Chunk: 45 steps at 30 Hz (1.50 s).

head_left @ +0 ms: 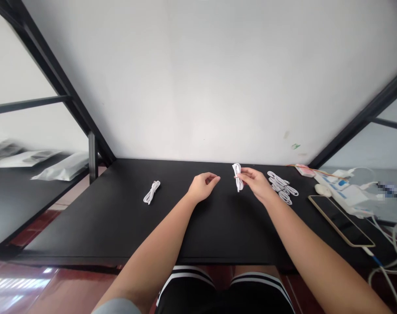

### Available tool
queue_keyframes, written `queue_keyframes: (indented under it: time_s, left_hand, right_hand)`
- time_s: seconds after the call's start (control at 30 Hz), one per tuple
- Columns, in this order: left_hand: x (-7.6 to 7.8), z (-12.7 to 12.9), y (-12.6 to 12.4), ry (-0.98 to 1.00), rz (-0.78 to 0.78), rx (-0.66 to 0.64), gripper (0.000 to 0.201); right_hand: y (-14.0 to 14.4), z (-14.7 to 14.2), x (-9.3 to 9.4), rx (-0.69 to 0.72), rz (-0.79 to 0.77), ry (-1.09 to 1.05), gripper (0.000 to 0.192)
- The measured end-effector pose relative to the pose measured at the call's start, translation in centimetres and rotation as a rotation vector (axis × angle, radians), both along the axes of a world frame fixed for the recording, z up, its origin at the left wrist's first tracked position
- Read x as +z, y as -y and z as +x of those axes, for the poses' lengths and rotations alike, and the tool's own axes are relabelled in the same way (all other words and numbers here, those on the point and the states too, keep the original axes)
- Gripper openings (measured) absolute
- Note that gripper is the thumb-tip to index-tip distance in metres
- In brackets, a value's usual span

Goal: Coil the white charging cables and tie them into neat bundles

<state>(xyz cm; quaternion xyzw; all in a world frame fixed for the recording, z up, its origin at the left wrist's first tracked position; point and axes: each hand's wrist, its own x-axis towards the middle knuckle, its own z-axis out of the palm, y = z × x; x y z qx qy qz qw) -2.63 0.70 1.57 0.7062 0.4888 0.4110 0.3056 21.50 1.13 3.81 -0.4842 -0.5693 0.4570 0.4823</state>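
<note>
My right hand [253,181] holds a coiled white cable [238,178] between thumb and fingers, upright above the black table. To the left, my left hand [202,186] hovers over the table with its fingers curled and thumb and fingertips together; nothing shows in it. A single coiled white cable [152,192] lies on the table farther left. Just beyond my right hand, several more coiled white cables [282,187] lie in a loose pile.
A phone [340,220] with a cable plugged in rests at the right of the black table [103,226]. Behind it are a white power strip [344,194] with chargers and a white mouse-like object [323,190]. Plastic bags [63,166] lie on a shelf at left. Black metal posts frame both sides.
</note>
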Motion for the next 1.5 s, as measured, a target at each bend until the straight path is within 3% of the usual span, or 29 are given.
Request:
queue_keyframes:
  time_s: [0.17,0.37,0.77,1.13,1.3,1.5]
  left_hand:
    - [-0.7,0.7,-0.1,0.13,-0.032,-0.097,0.046]
    - [-0.9,1.0,-0.2,0.128,-0.022,-0.137,0.038]
    - [-1.3,1.1,-0.5,0.335,-0.196,-0.153,0.04]
    - [-1.1,1.2,-0.4,0.339,-0.169,-0.189,0.037]
    - [-0.8,1.4,-0.4,0.47,-0.31,-0.254,0.038]
    - [-0.2,1.6,-0.2,0.597,-0.428,-0.228,0.033]
  right_hand:
    - [-1.1,-3.3,-1.8,0.082,-0.024,-0.083,0.046]
    - [-0.8,-4.4,-3.6,0.128,0.002,-0.094,0.044]
    - [-0.1,-4.0,-3.8,0.15,-0.007,-0.069,0.037]
    - [0.1,-3.3,-3.4,0.108,0.171,0.22,0.027]
    - [0.3,-3.7,-2.8,0.092,0.226,0.224,0.026]
    - [0.8,-4.1,-2.2,0.083,0.306,0.252,0.021]
